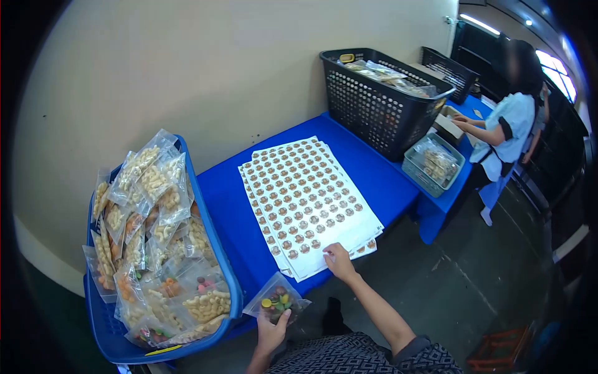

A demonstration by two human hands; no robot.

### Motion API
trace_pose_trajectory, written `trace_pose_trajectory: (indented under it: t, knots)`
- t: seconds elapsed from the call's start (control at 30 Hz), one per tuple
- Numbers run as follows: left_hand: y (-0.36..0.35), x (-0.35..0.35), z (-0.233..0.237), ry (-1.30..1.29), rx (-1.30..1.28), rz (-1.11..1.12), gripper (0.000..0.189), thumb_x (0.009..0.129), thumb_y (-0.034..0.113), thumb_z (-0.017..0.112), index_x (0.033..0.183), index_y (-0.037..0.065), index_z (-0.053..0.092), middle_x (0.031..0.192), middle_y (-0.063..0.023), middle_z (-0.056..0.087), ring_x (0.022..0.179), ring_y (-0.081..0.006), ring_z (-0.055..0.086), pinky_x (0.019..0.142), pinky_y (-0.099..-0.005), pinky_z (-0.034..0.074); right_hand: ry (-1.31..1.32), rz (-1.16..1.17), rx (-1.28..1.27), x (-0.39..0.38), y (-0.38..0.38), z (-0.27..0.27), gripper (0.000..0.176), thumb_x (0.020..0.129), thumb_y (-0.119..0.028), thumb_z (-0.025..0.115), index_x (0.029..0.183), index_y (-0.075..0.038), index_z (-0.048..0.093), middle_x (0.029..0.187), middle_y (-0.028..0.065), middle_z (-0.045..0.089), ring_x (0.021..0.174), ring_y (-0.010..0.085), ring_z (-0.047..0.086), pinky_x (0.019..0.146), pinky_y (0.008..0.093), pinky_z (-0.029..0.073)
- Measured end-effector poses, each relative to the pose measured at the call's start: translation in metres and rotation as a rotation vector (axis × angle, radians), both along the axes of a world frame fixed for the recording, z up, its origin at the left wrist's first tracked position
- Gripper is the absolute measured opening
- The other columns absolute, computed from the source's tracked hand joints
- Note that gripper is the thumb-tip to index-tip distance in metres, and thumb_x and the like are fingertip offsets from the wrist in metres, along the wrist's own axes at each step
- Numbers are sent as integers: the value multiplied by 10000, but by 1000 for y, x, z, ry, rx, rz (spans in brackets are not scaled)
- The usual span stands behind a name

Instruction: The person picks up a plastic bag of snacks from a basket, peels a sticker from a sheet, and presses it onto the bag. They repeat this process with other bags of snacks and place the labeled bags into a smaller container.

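My left hand (pixel 271 331) grips a small clear plastic bag (pixel 278 300) with colourful sweets in it, yellow, green and dark, near the table's front edge. Over the lower part of a sheet of round brown stickers (pixel 305 199), my right hand (pixel 338 260) has its thumb and fingertips pinched together at the paper. What sits between those fingertips is too small to make out. Bare white backing shows on the sheet beside this hand. More sticker sheets lie stacked beneath the top one.
A blue basket (pixel 234 283) heaped with bagged snacks (pixel 156 181) stands at left. On the blue tablecloth (pixel 227 187), a black crate (pixel 367 93) holds more bags. Beyond are a grey-green basket (pixel 430 181) with bags and a person (pixel 507 124) handling a box.
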State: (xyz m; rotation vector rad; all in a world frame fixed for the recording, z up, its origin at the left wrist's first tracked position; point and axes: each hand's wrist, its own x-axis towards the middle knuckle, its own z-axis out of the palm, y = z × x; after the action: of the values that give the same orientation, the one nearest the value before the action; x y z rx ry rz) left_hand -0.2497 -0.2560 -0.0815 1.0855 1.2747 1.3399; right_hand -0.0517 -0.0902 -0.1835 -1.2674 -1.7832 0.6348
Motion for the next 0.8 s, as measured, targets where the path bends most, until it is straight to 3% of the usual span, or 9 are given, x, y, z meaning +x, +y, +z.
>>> trace_pose_trajectory:
  t: [0.13, 0.4, 0.57, 0.63, 0.67, 0.73, 0.8]
  knots:
    - [26, 16, 13, 17, -47, 95, 400, 751, -15, 541, 1116, 1, 378, 1032, -82, 514, 965, -145, 494, 840, -275, 393, 42, 2, -95, -5, 56, -20, 204, 665, -35, 618, 854, 9, 557, 802, 146, 572, 720, 247, 574, 636, 312, 462]
    - [40, 53, 21, -31, -70, 439, 453, 748, -17, 543, 1154, 16, 346, 1065, -84, 486, 981, -151, 481, 866, -284, 375, -125, 157, -380, -6, 85, -6, 201, 664, -59, 641, 806, -27, 502, 708, 110, 603, 644, 228, 604, 571, 322, 461]
    - [39, 65, 8, -71, -68, 566, 479, 738, -19, 552, 1164, 19, 335, 1065, -94, 486, 987, -163, 483, 872, -290, 373, -180, 232, -442, -3, 95, -10, 252, 672, -68, 653, 834, -36, 462, 678, 72, 570, 613, 174, 577, 554, 277, 453]
    - [49, 68, 13, -98, -51, 537, 513, 728, -18, 562, 1181, 18, 325, 1064, -104, 489, 986, -174, 488, 872, -295, 375, 243, 457, -570, 4, 94, -6, 239, 687, -48, 631, 845, -32, 451, 715, 78, 555, 636, 164, 572, 567, 296, 461]
    - [55, 71, 17, -98, -52, 541, 513, 728, -18, 562, 1181, 18, 325, 1064, -104, 489, 986, -174, 488, 872, -295, 375, 241, 460, -571, 9, 94, 6, 239, 687, -48, 631, 845, -32, 451, 715, 78, 555, 636, 164, 572, 567, 296, 461]
    - [68, 77, 27, -164, -78, 473, 539, 718, -16, 568, 1196, 13, 320, 1058, -110, 496, 983, -185, 496, 872, -304, 380, 795, 681, -1004, 22, 92, 57, 251, 695, -19, 644, 848, -30, 445, 767, 65, 539, 654, 116, 544, 575, 250, 482]
    - [83, 82, 34, -209, -49, 431, 541, 716, -7, 570, 1196, -5, 320, 1053, -110, 499, 981, -190, 504, 868, -312, 391, 796, 712, -969, 40, 84, 120, 250, 699, 1, 637, 854, -31, 445, 770, 63, 541, 674, 120, 551, 584, 247, 495]
